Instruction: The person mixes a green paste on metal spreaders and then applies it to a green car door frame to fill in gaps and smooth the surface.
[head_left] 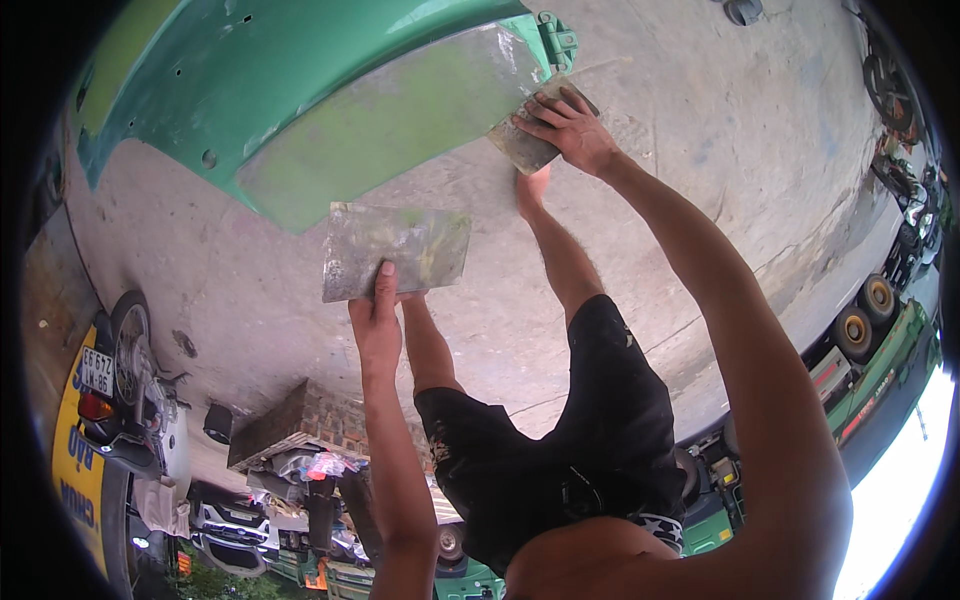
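A large green vehicle body panel (215, 100) lies at the upper left, with a dull, patchy grey-green strip (390, 115) along its near side. My left hand (376, 315) grips a thin rectangular plate (400, 245) from below, thumb on top; its face carries grey and yellowish smears. This plate is apart from the panel, just short of its near edge. At the strip's right end, my right hand (570, 128) holds a flat, smeared filler spreader (525, 150) with fingers spread over its top. Its upper edge overlaps the panel's corner; whether it touches is unclear. The right thumb is hidden.
A green hinge bracket (558, 42) sticks out of the panel's right end. My bare legs stand on the concrete floor (690, 130) close to the panel. A motorcycle (125, 390) is at the left, a brick structure (300, 425) at the lower left, and a green truck (885, 375) at the right.
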